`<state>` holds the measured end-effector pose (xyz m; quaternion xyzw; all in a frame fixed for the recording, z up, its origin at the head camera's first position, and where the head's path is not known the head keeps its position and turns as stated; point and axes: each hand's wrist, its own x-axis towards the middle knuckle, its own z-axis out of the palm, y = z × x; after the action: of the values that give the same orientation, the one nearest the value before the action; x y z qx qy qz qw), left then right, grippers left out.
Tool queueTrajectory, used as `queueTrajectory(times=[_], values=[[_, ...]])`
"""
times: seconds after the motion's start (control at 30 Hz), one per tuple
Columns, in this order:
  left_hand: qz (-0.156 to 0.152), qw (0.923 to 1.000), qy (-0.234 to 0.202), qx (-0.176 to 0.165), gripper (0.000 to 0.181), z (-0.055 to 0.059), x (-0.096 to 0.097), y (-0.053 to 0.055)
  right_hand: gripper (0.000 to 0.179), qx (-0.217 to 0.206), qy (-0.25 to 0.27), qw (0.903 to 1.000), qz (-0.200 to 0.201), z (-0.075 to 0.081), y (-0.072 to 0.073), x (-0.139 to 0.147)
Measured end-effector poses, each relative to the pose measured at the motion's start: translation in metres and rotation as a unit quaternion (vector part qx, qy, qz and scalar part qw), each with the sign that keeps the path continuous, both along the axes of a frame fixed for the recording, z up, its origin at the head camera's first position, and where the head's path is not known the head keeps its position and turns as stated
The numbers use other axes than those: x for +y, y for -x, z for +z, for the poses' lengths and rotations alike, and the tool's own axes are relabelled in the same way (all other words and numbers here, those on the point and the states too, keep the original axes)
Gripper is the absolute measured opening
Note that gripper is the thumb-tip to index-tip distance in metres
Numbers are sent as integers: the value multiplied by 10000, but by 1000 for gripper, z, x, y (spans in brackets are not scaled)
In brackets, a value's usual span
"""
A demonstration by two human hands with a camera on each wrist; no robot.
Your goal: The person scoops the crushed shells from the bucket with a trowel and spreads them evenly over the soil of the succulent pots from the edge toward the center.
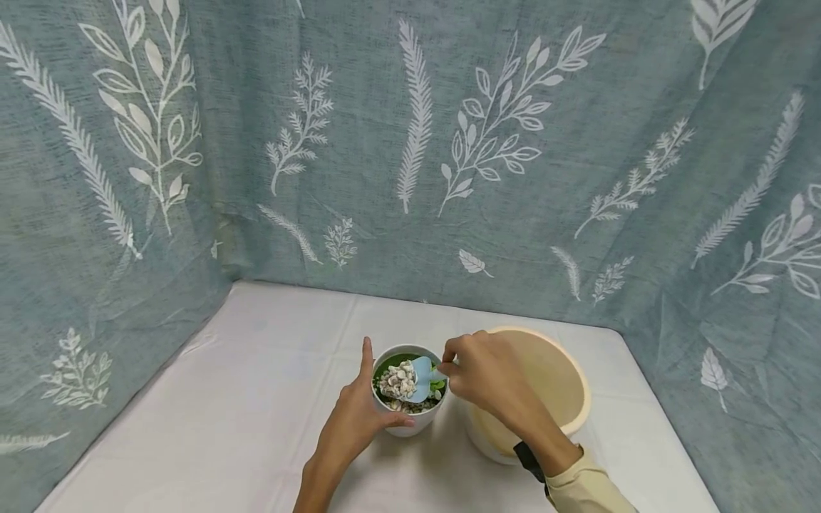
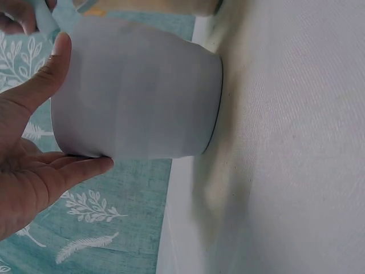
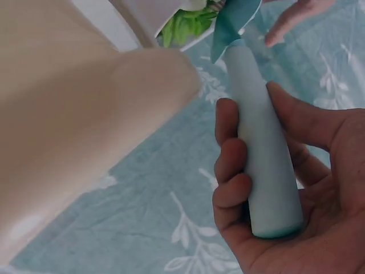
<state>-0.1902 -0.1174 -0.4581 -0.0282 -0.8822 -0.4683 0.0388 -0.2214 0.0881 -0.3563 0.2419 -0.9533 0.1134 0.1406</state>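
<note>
A white pot (image 1: 409,425) stands on the white cloth, holding green leaves (image 1: 438,389) and pale stones. My left hand (image 1: 355,413) steadies it, thumb across the front and fingers along the left side; its grip on the pot wall (image 2: 137,91) shows in the left wrist view. My right hand (image 1: 489,374) grips a light blue trowel, its fingers curled round the thick handle (image 3: 265,154). The trowel blade (image 1: 421,380) is over the pot's mouth, tilted to the left, with a clump of whitish pebbles (image 1: 398,380) at its tip.
Close to the right of the pot stands a large cream tub (image 1: 580,388), partly behind my right forearm. White cloth (image 1: 256,399) covers the table. A blue-green leaf-print curtain (image 1: 359,171) rises behind and on both sides.
</note>
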Motion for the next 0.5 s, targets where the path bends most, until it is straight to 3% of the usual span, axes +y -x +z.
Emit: queueTrajectory(times=[0.13,0.23,0.5], values=[[-10,10000,-42,-14,148,1,2,0,14,323,-263,9988,263,-1,0,-6],[-23,10000,-32,-17,147,1,2,1,24,875,-512,9942,357,0,1,-9],[56,10000,67,-28,147,0,0,2,30,2067,-1242,9696,421,2,4,-17]])
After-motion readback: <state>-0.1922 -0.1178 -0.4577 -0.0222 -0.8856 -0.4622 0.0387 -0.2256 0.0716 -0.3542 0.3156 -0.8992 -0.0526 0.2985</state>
